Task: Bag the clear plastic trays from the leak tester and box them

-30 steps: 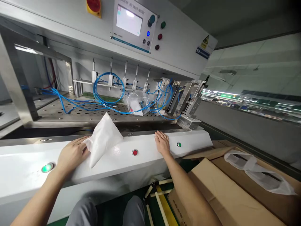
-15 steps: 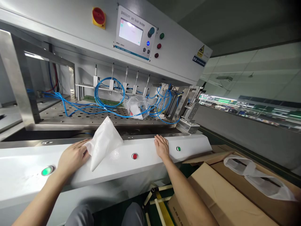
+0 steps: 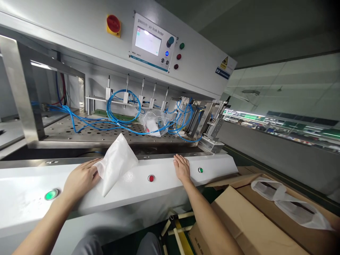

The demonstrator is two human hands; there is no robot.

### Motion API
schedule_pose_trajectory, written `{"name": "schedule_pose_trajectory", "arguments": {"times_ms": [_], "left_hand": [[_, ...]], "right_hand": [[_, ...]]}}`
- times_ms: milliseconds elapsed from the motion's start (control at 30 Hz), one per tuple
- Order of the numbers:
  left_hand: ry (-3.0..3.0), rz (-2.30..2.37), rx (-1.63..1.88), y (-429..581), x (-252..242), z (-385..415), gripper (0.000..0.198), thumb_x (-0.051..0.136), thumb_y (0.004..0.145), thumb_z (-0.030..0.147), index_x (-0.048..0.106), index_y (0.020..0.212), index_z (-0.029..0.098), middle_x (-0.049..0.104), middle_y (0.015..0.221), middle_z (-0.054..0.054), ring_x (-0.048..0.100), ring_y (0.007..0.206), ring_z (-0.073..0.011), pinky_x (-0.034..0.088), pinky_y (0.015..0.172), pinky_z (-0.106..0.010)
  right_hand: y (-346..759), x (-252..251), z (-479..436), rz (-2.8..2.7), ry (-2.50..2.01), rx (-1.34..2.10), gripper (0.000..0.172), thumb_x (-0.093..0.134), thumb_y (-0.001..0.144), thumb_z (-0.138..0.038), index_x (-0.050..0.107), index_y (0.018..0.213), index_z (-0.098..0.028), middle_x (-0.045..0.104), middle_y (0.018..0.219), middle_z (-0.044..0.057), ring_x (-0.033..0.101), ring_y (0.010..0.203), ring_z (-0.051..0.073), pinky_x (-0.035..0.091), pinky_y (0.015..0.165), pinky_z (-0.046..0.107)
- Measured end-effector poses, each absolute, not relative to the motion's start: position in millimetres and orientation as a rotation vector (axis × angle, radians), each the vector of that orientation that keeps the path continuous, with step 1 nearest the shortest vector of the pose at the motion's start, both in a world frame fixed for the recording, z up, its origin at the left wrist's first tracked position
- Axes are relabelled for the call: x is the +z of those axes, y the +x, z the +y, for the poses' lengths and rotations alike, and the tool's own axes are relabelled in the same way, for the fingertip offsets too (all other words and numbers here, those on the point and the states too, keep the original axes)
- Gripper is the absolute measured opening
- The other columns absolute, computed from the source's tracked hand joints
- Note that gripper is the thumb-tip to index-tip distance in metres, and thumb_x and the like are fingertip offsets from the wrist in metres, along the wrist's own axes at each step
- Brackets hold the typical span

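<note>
My left hand (image 3: pixel 81 178) rests on the white front ledge (image 3: pixel 127 182) of a machine, its fingers closed on the edge of a white translucent pouch (image 3: pixel 117 163). The pouch stands up beside the fingers, with one corner pointing upward. My right hand (image 3: pixel 182 167) lies palm down on the same ledge, fingers laid flat and nothing held. It sits between a red button (image 3: pixel 151 178) and a small green button (image 3: pixel 200 170). A lit green button (image 3: pixel 51 194) is left of my left wrist.
Behind the ledge, coiled blue tubing (image 3: pixel 123 106) and a clear plastic bag (image 3: pixel 154 124) lie on a perforated metal plate (image 3: pixel 90 131). Above is a tester panel (image 3: pixel 151 42). At the right stands an open cardboard box (image 3: pixel 255 212) with a white bag (image 3: pixel 294 203).
The view has shifted slightly. Both hands and the pouch keep their places on the ledge.
</note>
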State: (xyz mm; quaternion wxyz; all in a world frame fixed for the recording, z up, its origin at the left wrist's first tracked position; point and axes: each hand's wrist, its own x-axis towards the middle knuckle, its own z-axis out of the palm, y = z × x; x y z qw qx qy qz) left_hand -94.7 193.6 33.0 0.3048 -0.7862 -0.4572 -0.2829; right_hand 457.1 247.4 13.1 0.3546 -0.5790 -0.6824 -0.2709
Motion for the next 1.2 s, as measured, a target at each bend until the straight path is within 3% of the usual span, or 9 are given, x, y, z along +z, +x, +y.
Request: {"name": "schedule_pose_trajectory", "arguments": {"times_ms": [267, 500, 1200], "left_hand": [[-2.151, -1.249, -0.821, -94.5, 34.3, 192.7, 0.049, 0.038, 0.103, 0.034, 0.078, 0.114, 0.009, 0.074, 0.132, -0.018, 0.072, 0.125, -0.0345, 0.062, 0.108, -0.047], [-2.073, -1.163, -0.821, -93.2, 33.7, 193.3, 0.049, 0.037, 0.106, 0.033, 0.077, 0.12, 0.009, 0.076, 0.13, -0.017, 0.073, 0.122, -0.0316, 0.063, 0.105, -0.045], [-1.96, -1.018, -0.824, -90.7, 40.4, 190.1, 0.047, 0.037, 0.104, 0.029, 0.079, 0.108, 0.009, 0.079, 0.118, -0.017, 0.077, 0.111, -0.0293, 0.064, 0.095, -0.041]], "right_hand": [[457.3, 12.7, 247.4, -1.766, -1.493, -0.708, 0.052, 0.033, 0.115, -0.04, 0.076, 0.135, -0.017, 0.066, 0.145, 0.01, 0.056, 0.138, 0.032, 0.036, 0.121, 0.052], [459.1, 9.9, 250.3, -1.757, -1.456, -0.749, 0.053, 0.033, 0.116, -0.04, 0.076, 0.134, -0.016, 0.067, 0.144, 0.011, 0.057, 0.136, 0.03, 0.037, 0.12, 0.05], [460.0, 7.9, 251.7, -1.745, -1.47, -0.749, 0.051, 0.034, 0.115, -0.038, 0.077, 0.134, -0.018, 0.067, 0.144, 0.011, 0.057, 0.137, 0.03, 0.037, 0.12, 0.05]]}}
